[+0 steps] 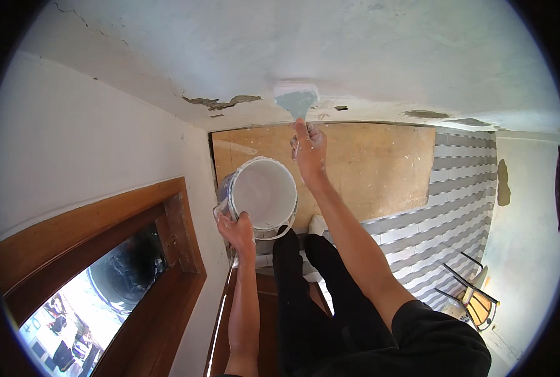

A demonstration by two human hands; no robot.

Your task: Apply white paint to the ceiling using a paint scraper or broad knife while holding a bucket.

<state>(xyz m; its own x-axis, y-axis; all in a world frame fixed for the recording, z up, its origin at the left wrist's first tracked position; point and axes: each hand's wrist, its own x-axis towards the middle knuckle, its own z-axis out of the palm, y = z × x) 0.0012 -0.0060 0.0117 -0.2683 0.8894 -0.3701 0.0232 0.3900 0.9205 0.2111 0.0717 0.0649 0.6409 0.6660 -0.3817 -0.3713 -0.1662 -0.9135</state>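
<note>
My right hand [309, 152], arm stretched forward, is closed around the handle of a wide putty knife [296, 102]. Its pale blue-green blade lies against the white wall [368, 56], and whitish paste shows along the blade's far edge. In my left hand [236, 231] is a white plastic bucket [282, 179], gripped at the rim with the thumb over the edge. The bucket tilts toward me, its inside coated white; how much paste it holds I cannot tell. White smears mark the fingers of both hands.
Broken plaster [223, 102] runs along the wall's lower part, with further damaged spots to the right. Below lies a wooden board [368, 163] on a grey-and-white striped floor [459, 169]. A brown window frame [192, 251] is at left, a chair [478, 301] at right.
</note>
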